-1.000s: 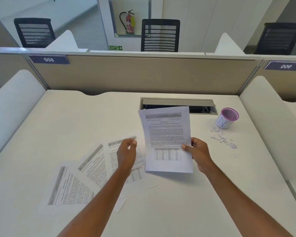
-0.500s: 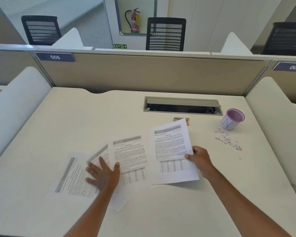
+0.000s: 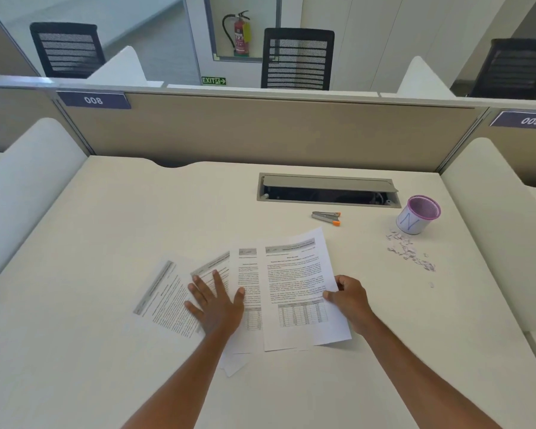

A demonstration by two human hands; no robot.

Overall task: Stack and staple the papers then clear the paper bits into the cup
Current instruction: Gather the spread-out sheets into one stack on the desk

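Left hand (image 3: 215,308) flat, fingers spread, pressing fanned papers (image 3: 167,297); right hand (image 3: 350,300) pinches top sheet (image 3: 297,289) edge on table (image 3: 136,212).

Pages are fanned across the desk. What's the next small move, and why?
Probably slide the left hand, flat on the fanned sheets, rightward to gather them under the top sheet the right hand pinches; they only partly overlap, so stapling can't start.

Head-worn view, forward-down over desk (image 3: 112,230)
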